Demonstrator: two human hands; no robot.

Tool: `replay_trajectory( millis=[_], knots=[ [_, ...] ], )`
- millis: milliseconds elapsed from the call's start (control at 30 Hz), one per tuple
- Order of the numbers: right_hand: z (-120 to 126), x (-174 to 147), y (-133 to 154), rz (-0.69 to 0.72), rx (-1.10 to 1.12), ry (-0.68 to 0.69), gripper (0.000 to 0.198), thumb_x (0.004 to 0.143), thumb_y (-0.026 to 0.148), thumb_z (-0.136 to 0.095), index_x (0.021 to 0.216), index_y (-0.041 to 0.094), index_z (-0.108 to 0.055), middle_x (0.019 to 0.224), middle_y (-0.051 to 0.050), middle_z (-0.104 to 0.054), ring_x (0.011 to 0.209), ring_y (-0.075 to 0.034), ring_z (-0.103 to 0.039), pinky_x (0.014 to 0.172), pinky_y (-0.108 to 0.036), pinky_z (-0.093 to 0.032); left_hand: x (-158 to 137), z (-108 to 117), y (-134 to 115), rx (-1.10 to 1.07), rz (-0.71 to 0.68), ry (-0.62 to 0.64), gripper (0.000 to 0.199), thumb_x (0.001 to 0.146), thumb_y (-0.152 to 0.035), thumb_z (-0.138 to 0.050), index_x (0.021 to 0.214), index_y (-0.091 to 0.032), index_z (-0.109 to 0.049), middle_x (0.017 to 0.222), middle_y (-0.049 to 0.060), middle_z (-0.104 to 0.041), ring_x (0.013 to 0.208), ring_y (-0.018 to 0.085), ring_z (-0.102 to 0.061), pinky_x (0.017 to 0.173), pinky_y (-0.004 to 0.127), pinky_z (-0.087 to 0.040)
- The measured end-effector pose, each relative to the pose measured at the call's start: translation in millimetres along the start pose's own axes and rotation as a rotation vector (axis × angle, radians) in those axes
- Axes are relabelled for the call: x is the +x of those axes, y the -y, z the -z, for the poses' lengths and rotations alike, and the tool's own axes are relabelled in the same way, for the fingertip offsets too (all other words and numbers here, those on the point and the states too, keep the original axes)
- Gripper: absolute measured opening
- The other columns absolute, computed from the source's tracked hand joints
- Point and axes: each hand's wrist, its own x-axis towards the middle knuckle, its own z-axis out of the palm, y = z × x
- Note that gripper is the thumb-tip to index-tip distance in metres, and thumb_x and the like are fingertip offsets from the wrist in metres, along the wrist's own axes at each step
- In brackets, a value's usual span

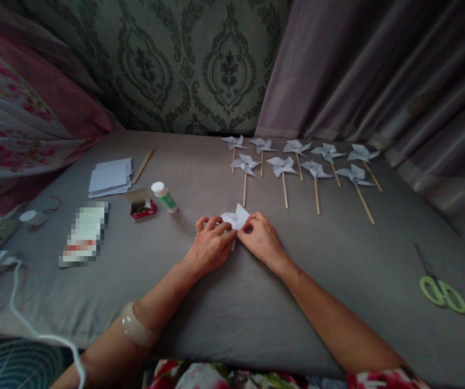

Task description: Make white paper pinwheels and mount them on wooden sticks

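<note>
Between my two hands, just above the grey cloth, is a partly folded white paper pinwheel [238, 215] with one pointed blade standing up. My left hand [213, 240] is closed over its left side, the fingers bent onto the paper. On the right edge, my right hand [261, 237] pinches the paper between thumb and forefinger. The lower part of the paper is hidden behind my fingers. Finished-looking pinwheels on wooden sticks, such as a near one [245, 165], lie in two rows beyond my hands.
Left of my hands stand a glue bottle [166, 198] and an open small red box [142, 208]. Farther back lie a stack of white paper [111, 177] and wooden sticks [143, 166]. A blurred-out packet [84, 235] and white cable [33, 329] are at left, green-handled scissors [442, 293] at right.
</note>
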Motion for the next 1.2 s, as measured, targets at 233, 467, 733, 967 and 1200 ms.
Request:
replay_trajectory(
  millis=[233,467,733,967,1200],
  knots=[
    [2.6,0.2,5.2,-0.044,-0.019,0.017,0.012,0.069,0.016,-0.061,0.059,0.02,-0.056,0.084,-0.005,-0.06,0.076,-0.017,-0.059,0.078,-0.031,-0.047,0.0,0.5,-0.8,-0.001,0.013,0.013,0.024,0.089,-0.021,-0.05,0.102,-0.026,-0.069,0.103,0.004,-0.07,0.104,0.026,-0.052,0.093,0.048,-0.025],
    [4.0,-0.1,8.1,-0.074,-0.03,0.034,0.011,0.07,0.016,-0.061,0.061,0.02,-0.056,0.083,-0.004,-0.059,0.075,-0.016,-0.058,0.075,-0.029,-0.046,0.1,-0.5,-0.7,0.003,0.011,0.012,0.023,0.09,-0.021,-0.05,0.102,-0.026,-0.069,0.103,0.004,-0.07,0.104,0.026,-0.051,0.092,0.047,-0.025],
    [4.1,0.2,8.8,-0.104,-0.065,0.064,0.006,0.072,0.018,-0.061,0.065,0.018,-0.059,0.085,-0.005,-0.06,0.079,-0.016,-0.058,0.079,-0.028,-0.045,-0.6,-2.5,-0.2,0.003,0.013,0.001,0.023,0.089,-0.021,-0.052,0.103,-0.027,-0.069,0.104,0.004,-0.069,0.105,0.026,-0.051,0.092,0.047,-0.025],
    [3.0,-0.4,9.6,-0.099,-0.072,0.048,0.006,0.072,0.016,-0.06,0.066,0.018,-0.059,0.085,-0.006,-0.06,0.078,-0.017,-0.059,0.08,-0.03,-0.046,-0.5,-1.6,-1.1,0.018,0.01,0.009,0.024,0.089,-0.022,-0.051,0.104,-0.026,-0.069,0.104,0.004,-0.069,0.105,0.027,-0.051,0.093,0.048,-0.025],
    [-1.5,-3.6,-0.2,0.011,-0.009,-0.043,0.009,0.076,0.015,-0.056,0.068,0.018,-0.06,0.083,-0.006,-0.061,0.077,-0.017,-0.06,0.077,-0.03,-0.048,-1.2,-3.2,-2.8,0.054,0.014,-0.01,0.022,0.09,-0.022,-0.051,0.102,-0.026,-0.068,0.103,0.003,-0.07,0.105,0.026,-0.051,0.094,0.048,-0.024]
  ],
)
